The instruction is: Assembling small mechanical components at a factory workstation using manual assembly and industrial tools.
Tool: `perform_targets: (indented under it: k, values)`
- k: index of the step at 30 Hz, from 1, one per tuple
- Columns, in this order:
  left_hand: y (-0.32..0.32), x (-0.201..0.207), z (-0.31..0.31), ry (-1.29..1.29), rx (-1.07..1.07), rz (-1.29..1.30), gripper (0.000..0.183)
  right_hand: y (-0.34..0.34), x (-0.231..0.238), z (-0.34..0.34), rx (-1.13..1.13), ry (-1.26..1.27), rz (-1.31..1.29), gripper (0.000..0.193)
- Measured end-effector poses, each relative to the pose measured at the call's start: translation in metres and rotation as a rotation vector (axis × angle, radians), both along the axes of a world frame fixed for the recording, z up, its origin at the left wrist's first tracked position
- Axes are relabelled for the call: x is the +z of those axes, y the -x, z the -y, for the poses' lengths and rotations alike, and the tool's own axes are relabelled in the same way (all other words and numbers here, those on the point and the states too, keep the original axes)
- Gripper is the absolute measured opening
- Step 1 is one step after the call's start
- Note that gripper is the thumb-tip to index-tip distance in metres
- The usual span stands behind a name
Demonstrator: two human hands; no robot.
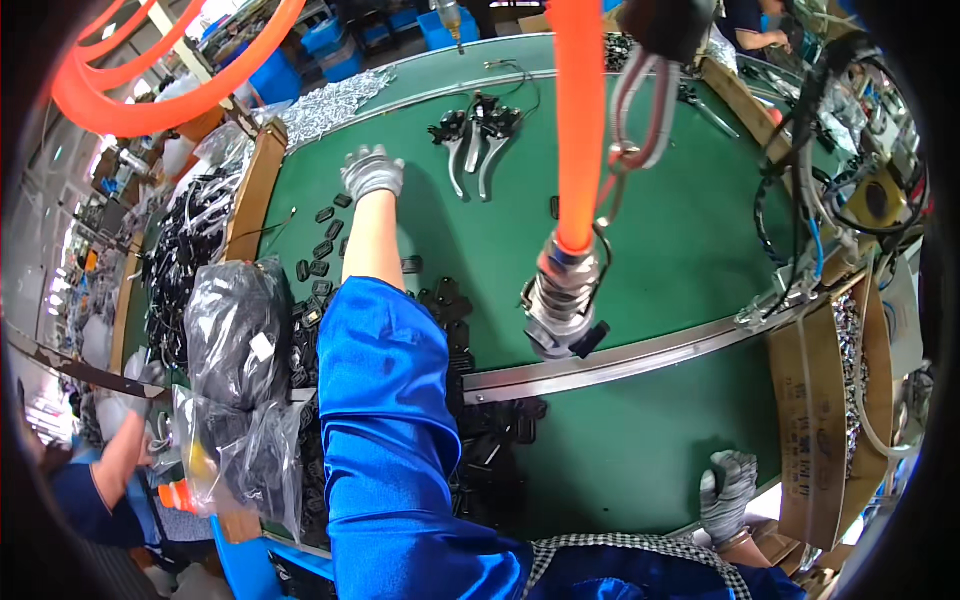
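Observation:
My left arm, in a blue sleeve, reaches far across the green work surface (640, 290). My left hand (372, 172), in a grey glove, is open with its fingers apart and holds nothing I can see. Small black rectangular parts (325, 215) lie scattered just below it. Right of it rests a cluster of silver brake levers (482, 145) with black fittings and a thin cable. My right hand (728, 495), also gloved, is at the near right edge by a cardboard box, its fingers stretched out and thumb apart. No object shows in it.
An orange hose (578, 120) with a metal air tool (562, 300) hangs over the middle. A metal rail (640, 362) crosses the surface. At left are black plastic bags (235, 330) and heaped black cables (185, 260). A cardboard box (815, 420) of small parts stands right. Other people work nearby.

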State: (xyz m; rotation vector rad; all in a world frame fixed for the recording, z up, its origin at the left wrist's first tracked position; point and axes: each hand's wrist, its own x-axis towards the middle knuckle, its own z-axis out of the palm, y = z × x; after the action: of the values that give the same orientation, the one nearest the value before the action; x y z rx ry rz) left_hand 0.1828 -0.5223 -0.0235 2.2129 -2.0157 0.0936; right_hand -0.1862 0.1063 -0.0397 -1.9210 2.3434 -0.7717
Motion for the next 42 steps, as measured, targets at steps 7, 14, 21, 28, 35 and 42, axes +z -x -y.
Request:
perform_targets:
  k: [7,14,21,28,35,42]
  values:
    - [-0.056,-0.03,-0.014,-0.167,0.16,0.042,0.058,0.001,-0.007,0.0,-0.001,-0.021,-0.066,0.023]
    - [-0.048,-0.059,0.012,-0.203,0.117,-0.05,0.061,0.004,-0.01,-0.009,-0.024,-0.057,-0.105,0.022]
    - [-0.052,-0.037,-0.036,-0.224,0.029,-0.011,0.067,0.005,-0.016,-0.008,-0.022,-0.062,-0.088,0.021]
    - [-0.038,0.018,-0.191,-0.396,-0.18,0.183,0.07,0.009,-0.019,-0.009,0.014,-0.067,-0.025,0.021]
    - [-0.069,0.055,-0.161,-0.322,0.101,0.184,0.062,0.009,-0.015,-0.014,0.02,-0.062,-0.087,0.022]
    - [-0.14,-0.025,-0.115,-0.304,0.357,-0.041,0.077,0.006,-0.017,-0.009,0.036,-0.068,-0.04,0.024]
